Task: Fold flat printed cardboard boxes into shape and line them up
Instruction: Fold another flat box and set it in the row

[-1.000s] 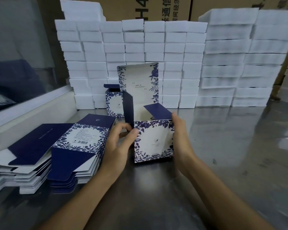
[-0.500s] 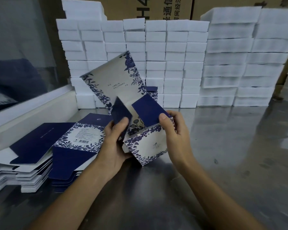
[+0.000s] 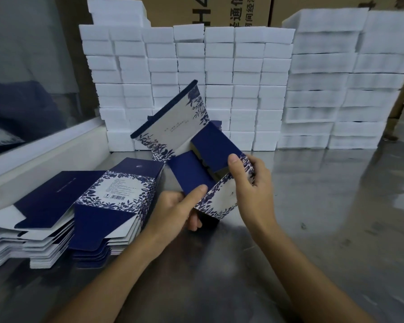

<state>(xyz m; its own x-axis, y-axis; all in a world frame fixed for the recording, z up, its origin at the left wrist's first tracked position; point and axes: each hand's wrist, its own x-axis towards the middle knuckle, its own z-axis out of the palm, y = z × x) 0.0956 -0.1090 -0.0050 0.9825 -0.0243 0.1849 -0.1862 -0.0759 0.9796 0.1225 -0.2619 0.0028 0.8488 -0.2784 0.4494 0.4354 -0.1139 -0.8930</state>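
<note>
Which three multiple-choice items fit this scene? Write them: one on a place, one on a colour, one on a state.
1. Where does the stack of flat boxes lie?
A. left of the hands
B. right of the hands
C. on the foam blocks

2. What colour are the half-folded box's side flaps?
A. red
B. dark blue
C. yellow

3. How is that box's lid?
A. taped shut
C. torn off
B. standing open

Key: 1 A, it lies beside the left hand. 2 B, both flaps by the right hand are dark blue. 3 B, the lid panel points up before the white foam blocks.
</note>
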